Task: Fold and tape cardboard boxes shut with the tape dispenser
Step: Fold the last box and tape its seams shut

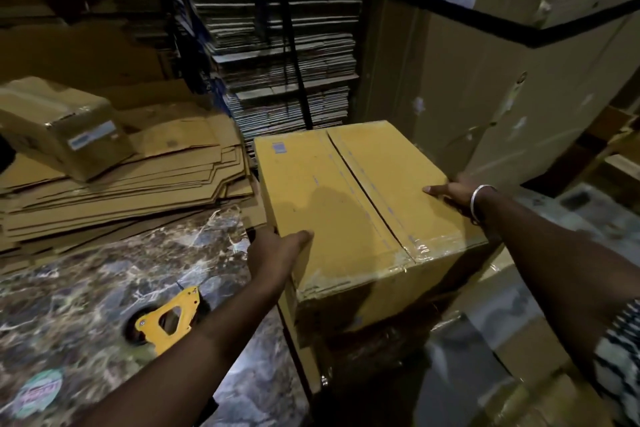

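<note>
Cardboard, stiff and probably light: our box (360, 198) sits on other cartons beside the desk (86, 305), flaps folded, clear tape over the seam. We hold its sides, left hand (277, 250) and right hand (453, 192) gripping opposite edges. Tape dispenser (166, 319) lies nearby.

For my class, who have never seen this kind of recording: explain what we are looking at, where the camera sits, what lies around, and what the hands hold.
There is no machine here. One camera worn on a person's head looks down at their bare arms. The left hand and right hand grip opposite sides of a closed cardboard box, thumbs on top; clear tape shows along its middle seam. A yellow tape dispenser lies unheld on the marbled surface. Behind it are stacked flat cardboard sheets with a smaller box on top.
</note>
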{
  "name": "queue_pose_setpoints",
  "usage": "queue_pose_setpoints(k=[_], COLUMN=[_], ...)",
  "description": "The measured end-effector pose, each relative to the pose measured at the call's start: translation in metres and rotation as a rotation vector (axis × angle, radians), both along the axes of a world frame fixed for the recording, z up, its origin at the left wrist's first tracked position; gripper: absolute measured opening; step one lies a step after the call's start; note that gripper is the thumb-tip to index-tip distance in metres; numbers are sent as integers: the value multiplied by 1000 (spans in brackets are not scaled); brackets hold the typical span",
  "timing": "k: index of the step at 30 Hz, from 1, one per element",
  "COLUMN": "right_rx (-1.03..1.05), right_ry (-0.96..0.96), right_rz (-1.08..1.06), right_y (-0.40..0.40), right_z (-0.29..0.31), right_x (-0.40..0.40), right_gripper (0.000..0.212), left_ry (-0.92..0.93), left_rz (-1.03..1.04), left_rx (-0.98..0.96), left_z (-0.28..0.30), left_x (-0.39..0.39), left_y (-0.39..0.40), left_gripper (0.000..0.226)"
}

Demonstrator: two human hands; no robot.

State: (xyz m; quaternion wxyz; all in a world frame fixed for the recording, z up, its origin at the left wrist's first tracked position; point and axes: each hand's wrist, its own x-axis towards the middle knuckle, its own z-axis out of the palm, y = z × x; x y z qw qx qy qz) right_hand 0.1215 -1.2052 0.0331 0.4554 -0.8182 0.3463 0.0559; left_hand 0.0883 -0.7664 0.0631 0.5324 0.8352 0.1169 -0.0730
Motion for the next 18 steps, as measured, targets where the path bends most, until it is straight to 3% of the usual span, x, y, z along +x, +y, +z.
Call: queue_pose_setpoints(k=[4, 9, 12, 18], right_rx=[-122, -84, -49, -57], right_ry=[-29, -37, -75, -119], right_rz=[41, 51, 67, 61], right_y=[30, 23, 34, 8], right_z=[21, -1, -4, -34], right_x=[-11, -16, -27, -15], right_gripper=[93, 97, 65, 96], left_ry=[27, 37, 11, -43], left_rz=[19, 19, 21, -1], left_rx=[14, -43, -49, -79], left_z=[-10, -24, -30, -39], left_x=[-8, -16, -22, -23], left_y=[-7, -9, -8, -6], left_gripper=[40, 25, 27, 45])
